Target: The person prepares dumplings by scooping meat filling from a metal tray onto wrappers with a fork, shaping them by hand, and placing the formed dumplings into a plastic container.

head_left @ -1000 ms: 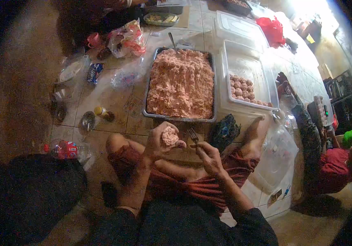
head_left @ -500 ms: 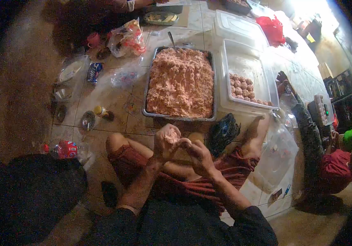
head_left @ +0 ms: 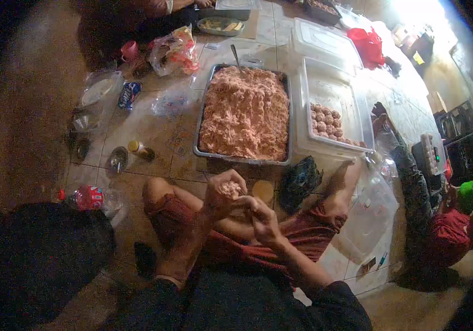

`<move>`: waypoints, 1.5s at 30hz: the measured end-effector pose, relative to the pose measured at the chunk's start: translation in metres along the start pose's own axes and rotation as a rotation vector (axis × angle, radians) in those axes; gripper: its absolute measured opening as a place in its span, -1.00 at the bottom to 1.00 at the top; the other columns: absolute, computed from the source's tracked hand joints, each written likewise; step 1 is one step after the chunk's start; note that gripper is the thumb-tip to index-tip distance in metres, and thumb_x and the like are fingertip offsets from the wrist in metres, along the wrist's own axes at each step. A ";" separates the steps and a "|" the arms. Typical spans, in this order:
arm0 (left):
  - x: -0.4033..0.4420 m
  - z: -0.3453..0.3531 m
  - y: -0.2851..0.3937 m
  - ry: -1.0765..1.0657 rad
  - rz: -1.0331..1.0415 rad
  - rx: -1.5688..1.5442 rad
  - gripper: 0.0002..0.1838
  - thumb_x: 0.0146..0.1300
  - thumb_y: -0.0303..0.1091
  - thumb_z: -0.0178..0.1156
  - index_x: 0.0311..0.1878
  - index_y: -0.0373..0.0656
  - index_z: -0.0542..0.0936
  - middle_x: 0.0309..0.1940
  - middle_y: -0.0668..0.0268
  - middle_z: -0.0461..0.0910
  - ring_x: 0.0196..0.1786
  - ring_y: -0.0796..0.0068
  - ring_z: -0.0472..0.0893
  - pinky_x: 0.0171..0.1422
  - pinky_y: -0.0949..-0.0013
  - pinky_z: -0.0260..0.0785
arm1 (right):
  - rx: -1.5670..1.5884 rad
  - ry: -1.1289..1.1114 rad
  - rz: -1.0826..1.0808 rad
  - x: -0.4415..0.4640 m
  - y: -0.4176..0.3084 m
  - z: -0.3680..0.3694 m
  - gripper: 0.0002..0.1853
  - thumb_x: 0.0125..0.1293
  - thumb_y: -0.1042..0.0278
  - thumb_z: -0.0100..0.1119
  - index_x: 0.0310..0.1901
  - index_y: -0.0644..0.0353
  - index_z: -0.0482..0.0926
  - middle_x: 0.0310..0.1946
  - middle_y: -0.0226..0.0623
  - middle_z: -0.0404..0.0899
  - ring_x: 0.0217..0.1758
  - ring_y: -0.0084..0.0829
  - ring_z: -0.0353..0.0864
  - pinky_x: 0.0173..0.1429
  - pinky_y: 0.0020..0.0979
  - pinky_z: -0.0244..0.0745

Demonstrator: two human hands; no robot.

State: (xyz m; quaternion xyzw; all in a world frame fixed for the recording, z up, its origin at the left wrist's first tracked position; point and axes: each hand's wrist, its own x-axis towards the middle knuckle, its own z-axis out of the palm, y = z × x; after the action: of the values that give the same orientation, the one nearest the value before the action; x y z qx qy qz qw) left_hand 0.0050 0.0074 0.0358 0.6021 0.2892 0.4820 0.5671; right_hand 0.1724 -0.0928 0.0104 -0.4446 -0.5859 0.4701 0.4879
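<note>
My left hand (head_left: 221,194) is closed around a lump of pink minced meat (head_left: 229,189), which shows at the top of the fist. My right hand (head_left: 264,219) meets it from the right, its fingers bent against the left hand; whether they pinch any meat is hidden. Just beyond both hands lies a large grey tray (head_left: 196,144) heaped with minced meat (head_left: 244,113), a metal spoon (head_left: 235,57) stuck in its far edge. To the right, a clear plastic container (head_left: 333,83) holds several meatballs (head_left: 326,121) in its near left corner.
A dark plastic bag (head_left: 301,182) and a round yellowish object (head_left: 263,190) lie near my right hand. Leftward are a small jar (head_left: 140,149), a glass (head_left: 118,159) and a red-labelled bottle (head_left: 88,197). Another person (head_left: 450,231) sits at far right; a clear lid (head_left: 367,218) lies nearer.
My hands stay together around the meat; the left fingers have curled further over the lump and the right hand has turned slightly. The camera view has shifted a little.
</note>
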 end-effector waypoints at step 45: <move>0.006 -0.013 0.042 -0.037 0.005 0.264 -0.31 0.27 0.36 0.28 -0.31 -0.25 0.60 -0.43 0.19 0.67 -0.35 0.37 0.68 -0.26 0.27 0.49 | -0.473 0.087 0.021 0.030 -0.113 -0.040 -0.90 0.34 0.61 0.20 -0.13 0.31 0.55 -0.35 -0.12 0.55 -0.31 -0.25 0.61 -0.18 -0.34 0.52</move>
State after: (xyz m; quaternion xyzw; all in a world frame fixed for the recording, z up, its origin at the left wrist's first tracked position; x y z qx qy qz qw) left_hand -0.0125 0.0100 0.0763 0.6810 0.3378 0.4300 0.4870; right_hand 0.2011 -0.0772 0.1291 -0.5724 -0.6536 0.3054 0.3898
